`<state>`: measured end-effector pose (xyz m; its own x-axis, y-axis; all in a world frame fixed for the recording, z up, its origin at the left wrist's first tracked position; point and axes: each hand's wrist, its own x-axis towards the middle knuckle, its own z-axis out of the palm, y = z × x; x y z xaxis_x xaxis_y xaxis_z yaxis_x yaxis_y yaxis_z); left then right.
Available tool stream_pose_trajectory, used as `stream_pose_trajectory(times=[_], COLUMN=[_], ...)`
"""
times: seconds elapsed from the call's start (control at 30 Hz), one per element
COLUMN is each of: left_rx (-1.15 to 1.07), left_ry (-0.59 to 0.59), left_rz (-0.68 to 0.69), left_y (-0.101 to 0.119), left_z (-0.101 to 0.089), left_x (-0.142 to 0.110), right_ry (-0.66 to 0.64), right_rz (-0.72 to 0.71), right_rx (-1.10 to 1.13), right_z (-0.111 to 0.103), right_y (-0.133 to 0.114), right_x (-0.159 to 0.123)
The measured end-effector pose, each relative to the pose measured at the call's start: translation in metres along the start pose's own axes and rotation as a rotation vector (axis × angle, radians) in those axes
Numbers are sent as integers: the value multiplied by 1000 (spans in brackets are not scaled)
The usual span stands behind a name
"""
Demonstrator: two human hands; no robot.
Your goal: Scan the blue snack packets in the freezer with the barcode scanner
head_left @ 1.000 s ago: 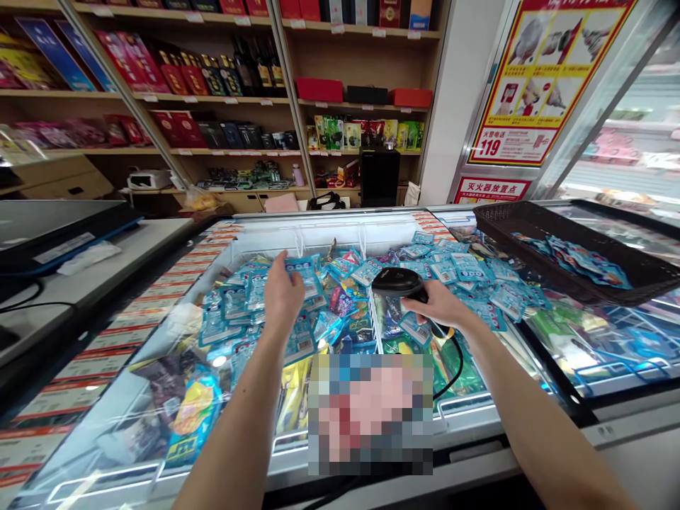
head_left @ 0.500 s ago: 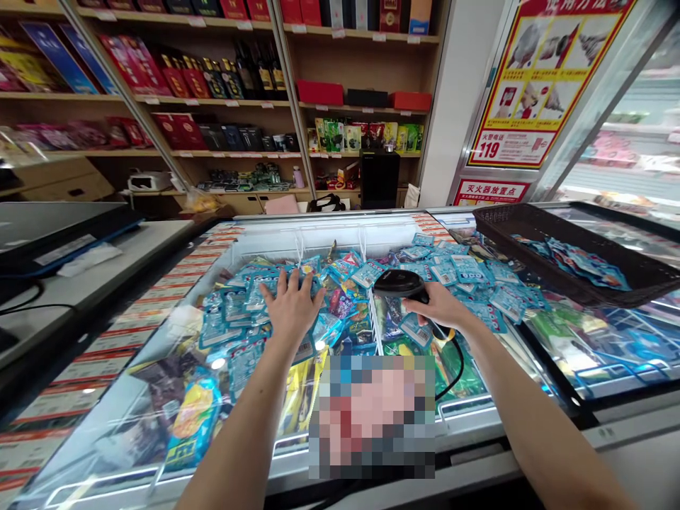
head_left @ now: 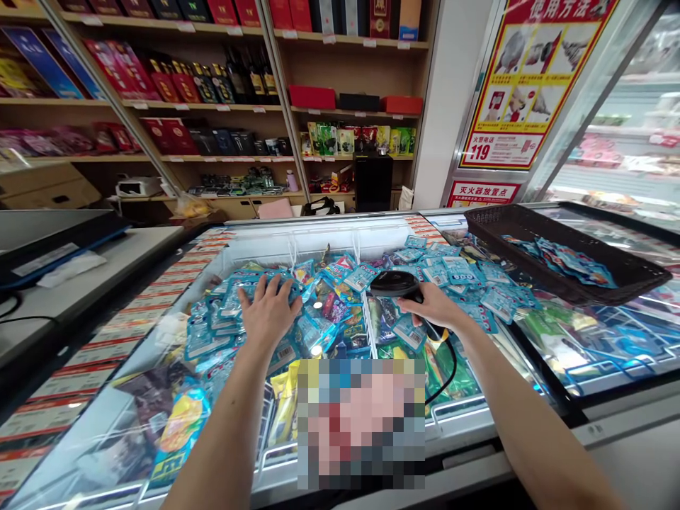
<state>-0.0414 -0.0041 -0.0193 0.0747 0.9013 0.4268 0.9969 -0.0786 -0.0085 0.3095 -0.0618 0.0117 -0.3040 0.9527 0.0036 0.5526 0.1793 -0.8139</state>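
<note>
My left hand lies flat with its fingers spread on a heap of blue ice-cream packets in the left half of an open chest freezer. My right hand is wrapped round the handle of a black barcode scanner, whose head points left over the freezer's middle divider. The scanner's black cable hangs down toward me. More blue packets are piled in the right half, partly under the glass lid.
A black plastic basket holding a few blue packets rests on the glass lid at the right. A grey counter with a dark device stands at the left. Shelves of boxes and bottles line the back wall.
My left hand has dropped from above the packets, spread its fingers and slid a little left across the heap. The right hand with the scanner has barely moved.
</note>
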Motion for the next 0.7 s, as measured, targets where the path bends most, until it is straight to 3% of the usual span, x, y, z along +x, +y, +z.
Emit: stream_pose_trajectory(times=[0.17,0.3,0.47,0.6,0.7], left_rx=[-17,-139,-475,-490,-433], left_ry=[23,93,-166,-218,-215], left_rz=[-19,56,107,110,139], left_y=[4,35,89,116,119], left_z=[-6,-14,2,22,29], left_x=[3,14,40,53,58], right_ry=[3,0,-7,1,1], right_rz=[7,19,3,13,24], right_rx=[8,39,86,69,57], right_z=[1,0,-2,-4,-5], right_y=[-1,0,1,1,1], right_x=[0,0,1,1,1])
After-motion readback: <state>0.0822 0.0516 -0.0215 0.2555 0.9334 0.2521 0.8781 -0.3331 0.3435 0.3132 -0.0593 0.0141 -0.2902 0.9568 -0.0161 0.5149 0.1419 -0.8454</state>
